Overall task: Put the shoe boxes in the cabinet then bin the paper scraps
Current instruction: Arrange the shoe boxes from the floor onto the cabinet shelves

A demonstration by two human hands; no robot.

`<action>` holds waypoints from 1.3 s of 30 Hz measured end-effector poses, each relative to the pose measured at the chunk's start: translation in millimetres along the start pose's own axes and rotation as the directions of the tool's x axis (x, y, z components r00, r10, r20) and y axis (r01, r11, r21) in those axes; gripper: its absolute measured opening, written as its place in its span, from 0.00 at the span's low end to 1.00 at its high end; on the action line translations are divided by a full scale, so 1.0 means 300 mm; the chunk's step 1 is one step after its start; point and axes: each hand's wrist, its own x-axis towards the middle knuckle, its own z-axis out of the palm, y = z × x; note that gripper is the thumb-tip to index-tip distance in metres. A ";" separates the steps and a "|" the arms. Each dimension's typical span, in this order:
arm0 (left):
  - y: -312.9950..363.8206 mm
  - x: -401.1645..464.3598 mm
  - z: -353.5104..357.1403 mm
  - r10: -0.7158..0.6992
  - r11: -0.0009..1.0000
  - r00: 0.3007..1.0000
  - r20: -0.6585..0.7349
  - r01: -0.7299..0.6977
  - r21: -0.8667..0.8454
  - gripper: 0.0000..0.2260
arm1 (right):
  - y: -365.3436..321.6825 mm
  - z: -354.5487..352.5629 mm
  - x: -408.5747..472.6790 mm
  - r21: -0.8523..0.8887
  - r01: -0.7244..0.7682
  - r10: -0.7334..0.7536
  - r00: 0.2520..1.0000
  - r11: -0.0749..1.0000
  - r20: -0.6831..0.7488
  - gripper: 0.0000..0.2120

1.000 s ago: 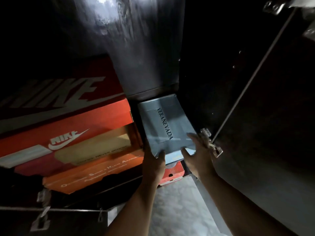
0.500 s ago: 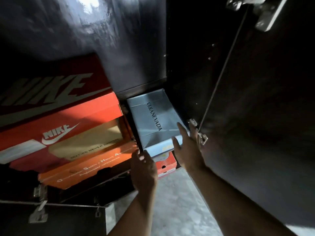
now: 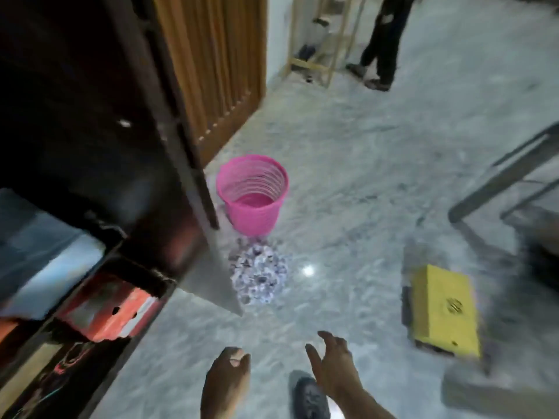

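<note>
1. Pink plastic slatted bin (image 3: 252,195) is standing upright on the pale marbled floor (image 3: 363,164), near the centre of the view, just beside the edge of the dark wooden cabinet door (image 3: 193,164).
2. Crumpled white and grey paper scraps (image 3: 258,272) are lying in a heap on the floor at 6 o'clock from the bin, just beside its base.
3. Dark wooden cabinet (image 3: 75,116) is filling the 9 o'clock side; a pale blue cardboard shoe box (image 3: 39,252) and an orange cardboard shoe box (image 3: 112,309) below it are sitting inside, blurred.
4. Flat yellow rectangular box (image 3: 444,309) is lying on the floor at 4 o'clock, well apart from the cabinet.
5. Left hand (image 3: 227,385) is hanging at 6 o'clock with fingers loosely curled, holding nothing.
6. Right hand (image 3: 335,367) is hovering just right of it, fingers spread and relaxed, gripping nothing, above a dark shoe (image 3: 311,400).
7. Standing person's dark-trousered legs (image 3: 384,40) are showing at 1 o'clock beside a light wooden frame (image 3: 329,40).
8. Slatted brown wooden panel (image 3: 217,65) is rising at 12 o'clock behind the bin.
</note>
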 end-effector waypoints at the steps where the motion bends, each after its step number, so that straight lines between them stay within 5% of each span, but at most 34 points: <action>1: 0.058 -0.014 0.078 0.021 0.999 0.998 0.055 -0.023 0.040 0.04 | 0.090 -0.060 0.020 0.033 -0.059 0.059 0.998 0.998 -0.011 0.27; 10: 0.490 -0.006 0.873 0.133 0.932 0.900 0.415 -0.256 0.258 0.09 | 0.777 -0.534 0.293 0.402 -0.385 0.462 0.879 0.831 -0.113 0.26; 14: 0.634 0.030 1.250 0.102 0.892 0.834 0.542 -0.318 0.321 0.14 | 1.021 -0.675 0.441 0.530 -0.414 0.558 0.818 0.740 -0.140 0.22; 20: 0.768 0.132 1.829 0.111 0.868 0.711 0.695 -0.409 0.280 0.17 | 1.399 -0.743 0.730 0.621 -0.465 0.657 0.745 0.631 -0.111 0.27; 24: 0.745 0.240 2.126 0.102 0.849 0.694 0.713 -0.434 0.301 0.25 | 1.591 -0.717 0.943 0.667 -0.462 0.671 0.737 0.585 -0.079 0.33; 29: 0.646 0.383 2.315 0.045 0.923 0.716 0.697 -0.296 0.244 0.34 | 1.709 -0.619 1.126 0.601 -0.494 0.590 0.806 0.628 0.046 0.42; 31: 0.611 0.428 2.330 0.017 0.960 0.741 0.671 -0.199 0.196 0.34 | 1.719 -0.568 1.143 0.663 -0.494 0.568 0.814 0.563 0.124 0.44; 34: 0.563 0.456 2.300 -0.032 0.993 0.739 0.673 -0.054 0.107 0.30 | 1.699 -0.496 1.123 0.774 -0.439 0.519 0.838 0.456 0.169 0.39; 39: 0.432 0.400 2.125 0.004 0.999 0.777 0.629 0.030 -0.044 0.29 | 1.586 -0.399 1.026 0.808 -0.346 0.450 0.886 0.477 0.113 0.29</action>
